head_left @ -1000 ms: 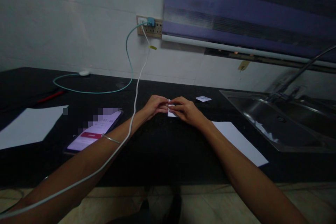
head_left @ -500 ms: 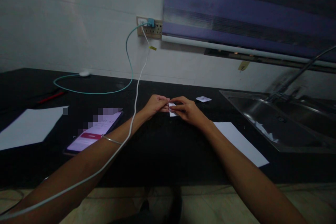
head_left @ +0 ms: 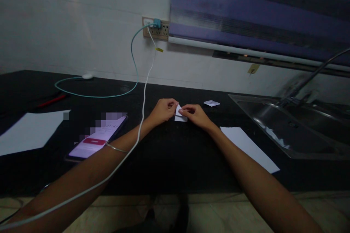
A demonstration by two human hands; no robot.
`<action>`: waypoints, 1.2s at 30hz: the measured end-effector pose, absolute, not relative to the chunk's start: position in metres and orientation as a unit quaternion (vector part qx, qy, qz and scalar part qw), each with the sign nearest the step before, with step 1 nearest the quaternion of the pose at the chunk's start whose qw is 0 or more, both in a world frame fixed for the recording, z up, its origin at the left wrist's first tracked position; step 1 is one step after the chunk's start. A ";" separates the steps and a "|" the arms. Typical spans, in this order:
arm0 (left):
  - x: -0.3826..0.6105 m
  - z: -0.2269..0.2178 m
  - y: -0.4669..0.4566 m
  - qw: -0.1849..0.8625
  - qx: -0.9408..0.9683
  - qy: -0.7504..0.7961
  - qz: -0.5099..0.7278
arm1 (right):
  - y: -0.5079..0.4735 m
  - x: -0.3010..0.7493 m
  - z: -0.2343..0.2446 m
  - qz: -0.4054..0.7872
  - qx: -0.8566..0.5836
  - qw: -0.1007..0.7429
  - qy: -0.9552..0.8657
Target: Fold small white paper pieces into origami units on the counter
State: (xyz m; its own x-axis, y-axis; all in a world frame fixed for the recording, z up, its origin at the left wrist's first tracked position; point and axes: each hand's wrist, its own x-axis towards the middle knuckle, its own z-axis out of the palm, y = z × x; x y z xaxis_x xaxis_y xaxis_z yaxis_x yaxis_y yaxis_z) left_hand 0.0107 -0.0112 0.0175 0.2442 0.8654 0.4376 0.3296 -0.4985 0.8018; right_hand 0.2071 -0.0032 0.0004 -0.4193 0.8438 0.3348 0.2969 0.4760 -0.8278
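The small paper (head_left: 178, 112) is at the middle of the surface (head_left: 169, 160), between the two hands. It is white and shows a fold: one part stands at a slant above, and a lower strip shows under it, toward the person. The left hand (head_left: 162, 111) has its grip closed at the upper corner of this paper, with the fingertips pinching it. The right hand (head_left: 197, 115) has its grip on the right edge of the same paper, the thumb lying over it and the other fingers curled behind. Whether the paper touches the surface, I cannot tell.

Behind the right hand, a little apart from it, lies a folded paper (head_left: 212, 103) with pointed ends. The right sheet (head_left: 247, 147) lies flat beside the right forearm, which covers a part of its edge. Farther to the right, the metal sink (head_left: 290, 125) is set into the surface, and the tap (head_left: 308, 80) rises behind it.

On the left side there is the phone (head_left: 94, 142) with its screen lit, partly hidden by the left forearm, which wears a thin bracelet (head_left: 116, 148). The left sheet (head_left: 31, 133) lies beyond the phone, near the left border. The white cable (head_left: 143, 105) comes down from the socket (head_left: 164, 31) and passes in front of the left forearm. The teal cable (head_left: 95, 97) makes a loop on the surface, near the wall.
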 end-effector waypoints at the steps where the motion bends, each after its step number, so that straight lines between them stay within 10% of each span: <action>1: 0.011 0.017 -0.012 0.268 0.745 0.404 0.459 | -0.003 0.208 0.000 0.363 -0.371 0.392 -0.759; 36: 0.013 0.014 -0.012 0.364 0.786 0.339 0.366 | -0.015 0.204 0.015 0.379 -0.389 0.456 -0.705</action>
